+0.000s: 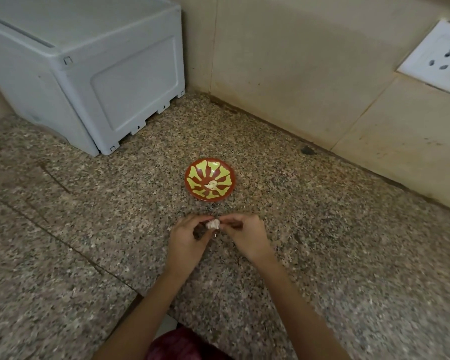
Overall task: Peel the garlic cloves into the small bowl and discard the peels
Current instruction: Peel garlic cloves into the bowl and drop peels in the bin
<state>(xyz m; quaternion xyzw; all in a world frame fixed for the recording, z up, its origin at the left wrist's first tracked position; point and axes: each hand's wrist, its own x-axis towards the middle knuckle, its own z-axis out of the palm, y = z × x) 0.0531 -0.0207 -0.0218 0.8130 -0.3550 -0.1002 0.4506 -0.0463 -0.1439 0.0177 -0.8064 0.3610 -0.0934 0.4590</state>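
Head view, as I read it from my remote station. Speckled granite countertop [89,229] fills most of the field; beige tiled wall [296,61] closes it at the rear and right, meeting in a corner; a white plastic appliance casing [89,74] stands on the counter at rear left, against the wall; a white wall socket [437,55] sits on the tiles at upper right. Both forearms enter from below; left hand [186,239] and right hand [247,237] meet above the counter centre, fingers curled inward, the fingertips of both pinching one pale garlic piece [213,224] between them; the blur leaves me unsure whether its skin is partly off. Small bowl [224,175], red with a yellow petal pattern, rests on the counter just beyond the hands, apart from them; two or so pale peeled cloves [211,185] lie at its bottom.
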